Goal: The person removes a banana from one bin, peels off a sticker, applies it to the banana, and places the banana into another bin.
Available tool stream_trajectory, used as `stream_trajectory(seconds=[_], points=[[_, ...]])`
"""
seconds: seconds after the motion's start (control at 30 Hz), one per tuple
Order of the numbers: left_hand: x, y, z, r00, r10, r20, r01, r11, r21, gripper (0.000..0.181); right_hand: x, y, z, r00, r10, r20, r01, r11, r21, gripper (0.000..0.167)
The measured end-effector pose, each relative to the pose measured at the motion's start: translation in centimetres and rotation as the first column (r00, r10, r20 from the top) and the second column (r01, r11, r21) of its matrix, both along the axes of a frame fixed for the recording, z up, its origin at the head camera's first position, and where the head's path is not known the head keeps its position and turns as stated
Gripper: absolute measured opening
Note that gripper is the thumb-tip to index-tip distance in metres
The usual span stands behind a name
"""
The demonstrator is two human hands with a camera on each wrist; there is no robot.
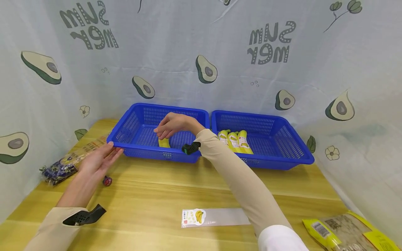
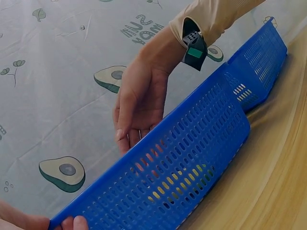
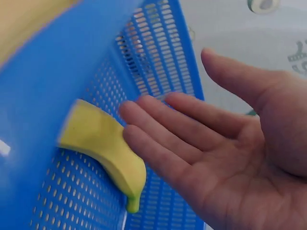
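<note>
My left hand [image 1: 98,158] pinches the near left corner of the left blue basket [image 1: 150,150]; in the left wrist view its fingertips [image 2: 79,223] show at the basket's rim. A single yellow banana [image 3: 105,143] lies in that basket, with its green-tipped stem showing in the right wrist view. Over the banana hovers my right hand [image 1: 176,124], holding nothing. Its fingers [image 3: 187,122] are extended and the thumb stands apart. Fingertips and banana overlap in the right wrist view; whether they touch I cannot tell.
Beside it, a second blue basket [image 1: 284,158] holds several labelled yellow packs of bananas [image 1: 233,142]. A clear sleeve with a banana label [image 1: 199,217] lies on the wooden table [image 1: 144,209]. Plastic packages [image 1: 67,162] are at left, a yellow package [image 1: 342,232] at right, a small red round item [image 1: 107,181] near the left wrist.
</note>
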State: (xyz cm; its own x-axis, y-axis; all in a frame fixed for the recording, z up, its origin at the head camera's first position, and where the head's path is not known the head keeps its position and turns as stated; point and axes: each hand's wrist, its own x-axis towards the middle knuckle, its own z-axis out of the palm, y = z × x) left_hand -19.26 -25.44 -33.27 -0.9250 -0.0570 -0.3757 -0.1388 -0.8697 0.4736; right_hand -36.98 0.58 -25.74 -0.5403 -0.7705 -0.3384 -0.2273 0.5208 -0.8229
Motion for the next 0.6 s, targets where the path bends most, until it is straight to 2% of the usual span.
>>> stream_trajectory(seconds=[0.13,0.23,0.4,0.6], points=[[0.0,0.0,-0.1,1.000,-0.001,0.007,0.001,1.000,0.000,0.028,0.3,-0.7,-0.4,0.992,0.121,0.036,-0.124,0.988,0.090,0.048],[0.0,-0.1,-0.1,1.000,-0.005,0.001,0.005,1.000,0.008,0.029,0.4,-0.9,-0.2,0.986,0.161,0.041,-0.166,0.975,0.150,0.049],[0.1,0.0,-0.1,1.000,-0.014,-0.019,0.014,1.000,-0.002,0.026,0.4,-0.1,0.2,0.988,0.154,0.003,-0.150,0.962,0.229,0.051],[0.2,0.1,-0.1,1.000,-0.014,-0.021,0.014,1.000,-0.008,0.024,-0.4,1.4,0.2,0.992,0.113,-0.050,-0.095,0.956,0.278,0.048]])
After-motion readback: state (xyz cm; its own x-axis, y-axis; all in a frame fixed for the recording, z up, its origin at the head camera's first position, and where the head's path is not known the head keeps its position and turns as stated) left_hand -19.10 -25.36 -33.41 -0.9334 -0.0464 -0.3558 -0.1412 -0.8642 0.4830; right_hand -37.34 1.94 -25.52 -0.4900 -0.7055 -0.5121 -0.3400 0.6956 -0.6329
